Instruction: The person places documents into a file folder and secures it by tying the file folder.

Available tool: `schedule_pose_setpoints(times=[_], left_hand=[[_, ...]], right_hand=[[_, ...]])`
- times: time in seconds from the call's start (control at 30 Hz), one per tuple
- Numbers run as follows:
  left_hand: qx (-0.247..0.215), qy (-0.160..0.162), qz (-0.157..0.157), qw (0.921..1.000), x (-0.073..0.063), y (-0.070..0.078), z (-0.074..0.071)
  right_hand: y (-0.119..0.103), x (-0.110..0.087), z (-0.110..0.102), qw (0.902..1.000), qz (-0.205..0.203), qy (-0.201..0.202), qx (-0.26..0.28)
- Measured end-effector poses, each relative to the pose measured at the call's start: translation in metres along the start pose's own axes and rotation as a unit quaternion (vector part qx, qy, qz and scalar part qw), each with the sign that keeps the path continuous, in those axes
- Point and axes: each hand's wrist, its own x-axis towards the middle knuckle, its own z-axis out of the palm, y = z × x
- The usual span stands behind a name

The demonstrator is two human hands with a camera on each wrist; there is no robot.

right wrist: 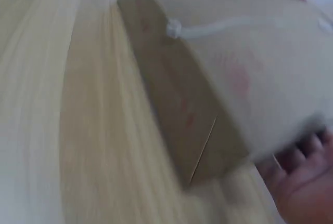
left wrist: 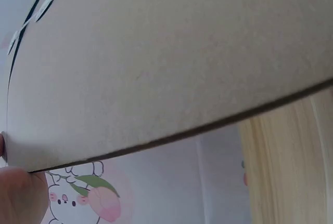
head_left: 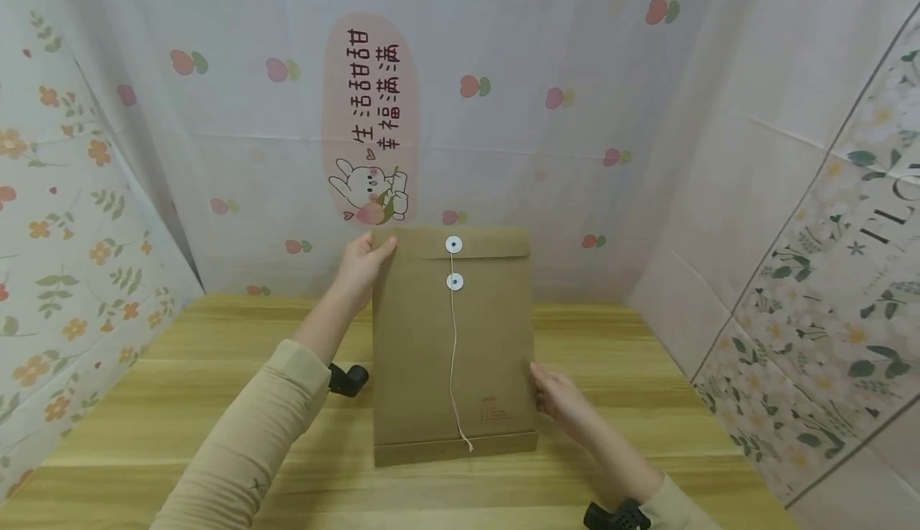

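Note:
A brown kraft paper document envelope is held up, front side facing me, above the wooden table. Two white round buttons sit near its flap, with a white string hanging down to the bottom edge. My left hand grips the upper left corner, thumb on the front. Low on the right edge, my right hand holds the side, its fingers curled there and partly hidden. The right wrist view shows the folded bottom panel, blurred, with the right hand's fingers close by its corner.
Below the envelope lies the wood-grain table. A printed curtain hangs behind it, and patterned cloths stand at the left and right sides. A black wrist device shows at the left wrist, another at the right.

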Motion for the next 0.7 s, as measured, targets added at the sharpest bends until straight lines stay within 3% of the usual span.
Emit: schedule_pose_setpoints(times=[0.1,0.2,0.4,0.47,0.5,0.57,0.63,0.7], left_hand=[[-0.035,0.007,0.002,0.9993,-0.002,0.003,0.000],[-0.071,0.035,-0.001,0.9969,-0.003,0.004,-0.001],[-0.121,0.139,-0.016,0.9827,-0.014,-0.011,0.001],[-0.143,0.161,-0.029,0.9762,-0.024,-0.020,0.005],[-0.155,0.172,-0.036,0.9722,-0.029,-0.026,0.008],[-0.178,0.173,-0.059,0.9670,-0.041,-0.036,0.015],[-0.191,0.161,-0.080,0.9650,-0.052,-0.045,0.020],[-0.190,0.151,-0.096,0.9654,-0.060,-0.054,0.022]], right_hand=[[0.011,-0.007,-0.018,0.9907,-0.005,-0.110,0.081],[0.021,-0.014,-0.033,0.9695,-0.037,-0.174,0.168],[0.037,-0.025,-0.052,0.9095,-0.079,-0.199,0.356],[0.038,-0.028,-0.052,0.9001,-0.099,-0.190,0.379],[0.038,-0.029,-0.051,0.9027,-0.110,-0.178,0.376],[0.035,-0.032,-0.046,0.9171,-0.121,-0.131,0.357],[0.031,-0.035,-0.042,0.9403,-0.117,-0.056,0.315],[0.027,-0.038,-0.040,0.9558,-0.103,0.026,0.274]])
